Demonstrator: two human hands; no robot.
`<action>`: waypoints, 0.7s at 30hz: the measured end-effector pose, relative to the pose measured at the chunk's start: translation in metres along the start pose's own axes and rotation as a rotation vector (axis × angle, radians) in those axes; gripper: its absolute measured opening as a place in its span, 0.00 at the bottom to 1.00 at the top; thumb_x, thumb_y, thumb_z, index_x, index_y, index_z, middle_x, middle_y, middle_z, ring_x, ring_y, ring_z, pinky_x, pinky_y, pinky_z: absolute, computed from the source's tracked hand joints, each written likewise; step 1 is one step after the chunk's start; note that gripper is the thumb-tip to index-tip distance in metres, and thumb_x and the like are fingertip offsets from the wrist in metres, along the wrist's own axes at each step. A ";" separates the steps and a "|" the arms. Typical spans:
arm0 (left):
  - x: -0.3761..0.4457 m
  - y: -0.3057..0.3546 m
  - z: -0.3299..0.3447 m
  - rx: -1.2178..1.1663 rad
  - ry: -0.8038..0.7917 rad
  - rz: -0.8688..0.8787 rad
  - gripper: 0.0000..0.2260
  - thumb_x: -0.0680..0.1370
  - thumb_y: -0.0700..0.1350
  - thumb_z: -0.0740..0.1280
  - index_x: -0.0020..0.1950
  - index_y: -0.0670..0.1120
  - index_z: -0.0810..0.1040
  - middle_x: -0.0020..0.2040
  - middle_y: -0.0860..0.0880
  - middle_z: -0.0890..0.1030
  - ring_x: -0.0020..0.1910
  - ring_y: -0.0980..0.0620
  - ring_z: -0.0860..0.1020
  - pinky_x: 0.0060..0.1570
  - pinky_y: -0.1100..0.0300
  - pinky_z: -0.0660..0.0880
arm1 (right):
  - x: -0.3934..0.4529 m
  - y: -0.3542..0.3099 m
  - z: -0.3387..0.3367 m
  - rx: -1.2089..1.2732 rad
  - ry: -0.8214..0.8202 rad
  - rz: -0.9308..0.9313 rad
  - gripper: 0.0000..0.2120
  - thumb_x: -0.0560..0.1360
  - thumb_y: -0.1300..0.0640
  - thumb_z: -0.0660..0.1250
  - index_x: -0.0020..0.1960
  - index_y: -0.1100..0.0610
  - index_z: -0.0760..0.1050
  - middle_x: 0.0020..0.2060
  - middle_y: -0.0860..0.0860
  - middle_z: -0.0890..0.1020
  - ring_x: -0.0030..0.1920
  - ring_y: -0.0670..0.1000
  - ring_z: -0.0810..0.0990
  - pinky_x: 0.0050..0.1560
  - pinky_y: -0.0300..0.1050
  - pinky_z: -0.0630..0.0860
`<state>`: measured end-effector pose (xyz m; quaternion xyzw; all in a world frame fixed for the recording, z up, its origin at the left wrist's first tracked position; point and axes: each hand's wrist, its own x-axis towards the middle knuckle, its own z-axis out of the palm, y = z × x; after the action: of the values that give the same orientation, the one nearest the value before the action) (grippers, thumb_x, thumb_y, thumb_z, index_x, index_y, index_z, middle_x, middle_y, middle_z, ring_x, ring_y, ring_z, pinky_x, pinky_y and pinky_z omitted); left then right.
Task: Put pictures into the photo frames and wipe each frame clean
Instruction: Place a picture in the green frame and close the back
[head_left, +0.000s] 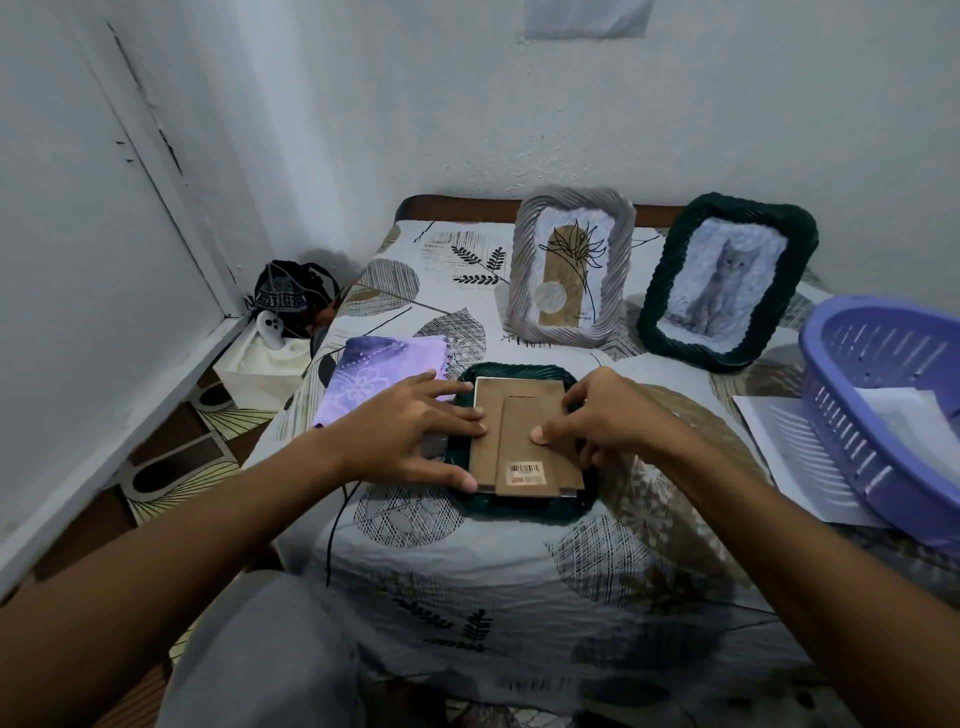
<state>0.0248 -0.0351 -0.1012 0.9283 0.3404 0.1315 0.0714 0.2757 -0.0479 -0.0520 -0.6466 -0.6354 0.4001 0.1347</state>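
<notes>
Head view. A dark green rope-moulded photo frame (519, 512) lies face down near the middle of a leaf-print cloth-covered table (467, 597), its long axis running away from the person. A brown cardboard backing board (524, 415) with a barcode sticker sits in the frame's recess; whether it is fully seated cannot be told.

The left hand (415, 431) lies spread over the board's left edge, fingers nearly straight and pressing flat, thumb at the near left corner; it encloses nothing. The right hand (608, 415) has its thumb tip pressed on the board's fold-out stand and its fingers curled over the frame's right rim, apparently working at that edge. Both hands are in contact with the board, one on each long side, so neither needs to reach.

A folded purple floral wiping cloth (379, 374) lies just beside the frame, partly under the left hand, which is the nearer hand for wiping.

Two frames stand upright at the back against the wall: a grey twisted frame (571, 270) with a plant drawing and a second dark green frame (727, 280) with a cat picture. A lilac slotted plastic basket (857, 415) holds papers at right.
</notes>
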 end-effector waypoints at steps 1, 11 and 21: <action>0.000 0.000 0.001 0.009 -0.001 0.007 0.34 0.68 0.71 0.63 0.64 0.50 0.78 0.65 0.53 0.77 0.72 0.53 0.65 0.71 0.46 0.60 | 0.001 -0.001 0.000 -0.031 -0.001 -0.002 0.20 0.65 0.51 0.79 0.47 0.63 0.77 0.39 0.57 0.84 0.34 0.58 0.84 0.37 0.52 0.81; 0.001 -0.006 0.007 0.024 0.029 0.022 0.31 0.72 0.71 0.58 0.61 0.50 0.80 0.64 0.52 0.78 0.73 0.52 0.62 0.69 0.44 0.60 | 0.006 -0.001 0.005 -0.142 0.036 -0.002 0.21 0.63 0.50 0.80 0.45 0.62 0.78 0.35 0.55 0.83 0.29 0.54 0.84 0.35 0.51 0.82; 0.000 -0.010 0.007 -0.028 0.036 -0.014 0.26 0.76 0.67 0.58 0.61 0.51 0.81 0.65 0.51 0.77 0.73 0.49 0.64 0.67 0.40 0.67 | 0.007 -0.002 0.007 -0.135 0.040 -0.007 0.21 0.63 0.51 0.80 0.46 0.63 0.77 0.36 0.55 0.83 0.30 0.55 0.84 0.36 0.52 0.83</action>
<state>0.0209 -0.0283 -0.1105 0.9224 0.3460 0.1523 0.0792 0.2686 -0.0432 -0.0574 -0.6599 -0.6603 0.3428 0.1051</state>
